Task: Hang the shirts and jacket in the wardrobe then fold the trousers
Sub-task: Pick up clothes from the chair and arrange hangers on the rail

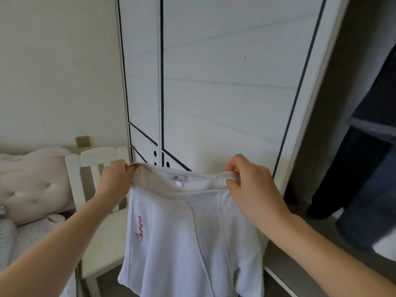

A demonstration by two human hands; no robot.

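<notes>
Two bare forearms reach in from the bottom edge; the left hand (116,179) pinches one end of a waistband and the right hand (246,181) pinches the other, fingers curled on the cloth, so the white trousers (188,232) hang spread between them in front of the wardrobe (225,93), low against its closed doors (141,82); a pink embroidered mark runs down the side nearer the left hand. By my reading the hanging part is done or nearly so: dark clothes (364,168) hang in the open section at the wardrobe's right, though which are shirts and which the jacket I cannot tell; the folding is only beginning, since the trousers show no fold yet. Counted: two hands; one pair of trousers; two closed doors; at least two dark hanging pieces, the exact number unclear; one white chair (102,243) by the wardrobe's left edge; one bed (32,189) further left of it.
</notes>
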